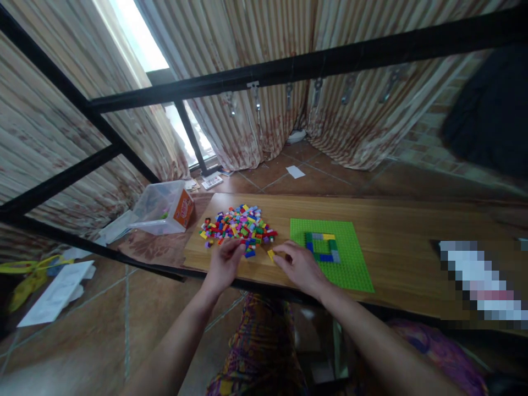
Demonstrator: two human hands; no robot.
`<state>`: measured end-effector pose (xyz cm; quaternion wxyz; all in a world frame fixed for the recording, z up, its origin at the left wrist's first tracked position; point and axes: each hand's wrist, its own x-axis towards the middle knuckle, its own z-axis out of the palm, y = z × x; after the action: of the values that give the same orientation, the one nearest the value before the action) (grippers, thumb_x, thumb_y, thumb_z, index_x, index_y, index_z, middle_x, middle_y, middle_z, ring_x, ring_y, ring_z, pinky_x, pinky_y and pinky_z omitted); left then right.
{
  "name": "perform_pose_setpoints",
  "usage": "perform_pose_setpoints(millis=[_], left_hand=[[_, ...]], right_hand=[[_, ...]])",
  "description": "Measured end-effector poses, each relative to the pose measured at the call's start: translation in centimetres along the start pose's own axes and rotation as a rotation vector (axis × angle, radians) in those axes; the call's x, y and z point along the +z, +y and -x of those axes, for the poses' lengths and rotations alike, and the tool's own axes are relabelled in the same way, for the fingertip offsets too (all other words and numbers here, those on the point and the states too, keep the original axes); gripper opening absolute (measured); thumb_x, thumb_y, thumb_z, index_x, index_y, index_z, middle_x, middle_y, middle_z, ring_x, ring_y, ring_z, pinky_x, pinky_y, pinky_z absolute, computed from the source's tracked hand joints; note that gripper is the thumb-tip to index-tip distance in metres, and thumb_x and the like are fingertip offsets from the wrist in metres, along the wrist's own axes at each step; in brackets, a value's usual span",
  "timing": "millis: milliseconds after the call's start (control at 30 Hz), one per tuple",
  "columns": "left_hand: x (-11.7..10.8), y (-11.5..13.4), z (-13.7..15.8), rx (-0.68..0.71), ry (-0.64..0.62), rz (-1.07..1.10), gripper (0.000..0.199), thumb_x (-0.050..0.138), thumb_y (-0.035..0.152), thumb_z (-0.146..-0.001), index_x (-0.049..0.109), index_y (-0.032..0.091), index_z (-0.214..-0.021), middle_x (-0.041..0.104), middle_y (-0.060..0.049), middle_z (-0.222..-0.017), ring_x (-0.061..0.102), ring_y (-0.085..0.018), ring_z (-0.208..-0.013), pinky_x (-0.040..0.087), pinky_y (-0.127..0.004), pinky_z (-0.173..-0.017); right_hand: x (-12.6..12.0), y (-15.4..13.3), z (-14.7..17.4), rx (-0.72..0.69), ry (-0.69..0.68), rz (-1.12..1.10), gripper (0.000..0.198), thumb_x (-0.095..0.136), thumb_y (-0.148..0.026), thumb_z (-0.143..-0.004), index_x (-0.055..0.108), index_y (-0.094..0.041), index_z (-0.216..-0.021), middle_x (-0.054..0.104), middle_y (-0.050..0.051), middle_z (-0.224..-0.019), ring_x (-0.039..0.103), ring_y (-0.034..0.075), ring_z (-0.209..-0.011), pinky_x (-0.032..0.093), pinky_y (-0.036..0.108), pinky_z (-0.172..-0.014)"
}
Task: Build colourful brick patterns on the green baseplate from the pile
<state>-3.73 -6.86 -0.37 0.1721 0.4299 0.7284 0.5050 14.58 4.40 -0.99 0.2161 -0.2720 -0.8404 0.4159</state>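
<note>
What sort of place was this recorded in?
Probably a room in a home: long patterned curtains hang by a window, the floor is tiled, and toy bricks lie heaped on a wooden table.

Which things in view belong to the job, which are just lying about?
Likely job:
brick pile
green baseplate
brick ring on it
yellow brick by the right hand

Likely lying about:
white paper on floor
clips on black bar
clear box (unsure)

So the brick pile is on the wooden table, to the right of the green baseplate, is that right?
Not quite: the brick pile is on the wooden table, but to the left of the green baseplate, as the head view shows.
</note>
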Motion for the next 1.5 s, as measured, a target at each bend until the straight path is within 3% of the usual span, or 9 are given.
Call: perform_pose_setpoints(millis=[100,200,533,800,1000,1167,1333,1500], left_hand=[[2.3,2.3,1.5,-0.343,0.014,0.427,0.031,0.072,0.041,-0.069,0.072,0.015,-0.086,0.066,-0.002,-0.072,0.058,-0.012,-0.063,0.048,-0.027,-0.065],[4.1,4.2,2.2,-0.467,-0.008,0.59,0.034,0.079,0.034,-0.061,0.07,0.014,-0.087,0.067,-0.001,-0.07,0.058,-0.011,-0.06,0.047,-0.024,-0.061],[6.0,6.5,2.1,-0.341,-0.161,0.501,0.02,0.075,0.03,-0.066,0.066,0.015,-0.076,0.065,0.0,-0.066,0.057,-0.01,-0.059,0.045,-0.021,-0.059],[6.3,6.3,2.2,-0.399,-0.152,0.6,0.024,0.078,0.029,-0.063,0.065,0.014,-0.078,0.065,-0.001,-0.068,0.06,-0.011,-0.061,0.049,-0.024,-0.063],[6.1,6.7,2.1,-0.458,-0.079,0.672,0.031,0.08,0.033,-0.059,0.064,0.016,-0.08,0.066,0.001,-0.071,0.06,-0.01,-0.062,0.05,-0.025,-0.065],[5.8,6.5,1.7,-0.467,-0.011,0.638,0.033,0.08,0.033,-0.059,0.063,0.015,-0.08,0.064,0.002,-0.066,0.057,-0.008,-0.056,0.048,-0.022,-0.059],[6.0,6.4,1.7,-0.457,-0.01,0.614,0.03,0.078,0.03,-0.06,0.063,0.014,-0.08,0.063,0.002,-0.065,0.057,-0.009,-0.057,0.048,-0.023,-0.06],[5.9,6.2,1.9,-0.449,-0.024,0.619,0.029,0.079,0.028,-0.058,0.063,0.014,-0.078,0.064,0.001,-0.066,0.059,-0.01,-0.06,0.05,-0.026,-0.064]], right_hand=[[-0.1,-0.4,-0.2,0.126,0.035,-0.425,0.023,0.058,-0.039,-0.083,0.066,-0.019,-0.093,0.065,0.001,-0.079,0.056,0.014,-0.068,0.042,0.027,-0.065],[-0.5,-0.7,-0.2,0.244,0.011,-0.712,0.03,0.062,-0.047,-0.078,0.066,-0.019,-0.088,0.062,-0.002,-0.068,0.052,0.012,-0.059,0.039,0.025,-0.057],[-1.4,-1.0,0.2,0.337,0.002,-0.866,0.03,0.072,-0.047,-0.068,0.067,-0.018,-0.07,0.06,-0.003,-0.06,0.051,0.009,-0.056,0.039,0.022,-0.053],[-1.1,-0.8,0.2,0.431,0.005,-1.12,0.028,0.078,-0.042,-0.062,0.066,-0.017,-0.067,0.06,-0.003,-0.056,0.05,0.008,-0.051,0.037,0.021,-0.05],[-1.2,-1.1,0.2,0.539,-0.03,-1.314,0.019,0.068,-0.035,-0.07,0.064,-0.016,-0.071,0.059,-0.001,-0.059,0.048,0.008,-0.051,0.038,0.02,-0.048],[-1.4,-1.7,0.5,0.507,-0.118,-1.225,0.027,0.062,-0.044,-0.076,0.06,-0.017,-0.074,0.054,-0.003,-0.059,0.046,0.007,-0.05,0.031,0.019,-0.042],[-1.1,-1.6,0.7,0.417,-0.129,-1.072,0.032,0.074,-0.045,-0.068,0.059,-0.017,-0.072,0.05,-0.006,-0.055,0.037,0.005,-0.046,0.021,0.019,-0.04],[-0.8,-1.1,0.7,0.398,-0.137,-1.082,0.03,0.075,-0.043,-0.068,0.06,-0.017,-0.069,0.05,-0.006,-0.054,0.036,0.004,-0.045,0.023,0.02,-0.041]])
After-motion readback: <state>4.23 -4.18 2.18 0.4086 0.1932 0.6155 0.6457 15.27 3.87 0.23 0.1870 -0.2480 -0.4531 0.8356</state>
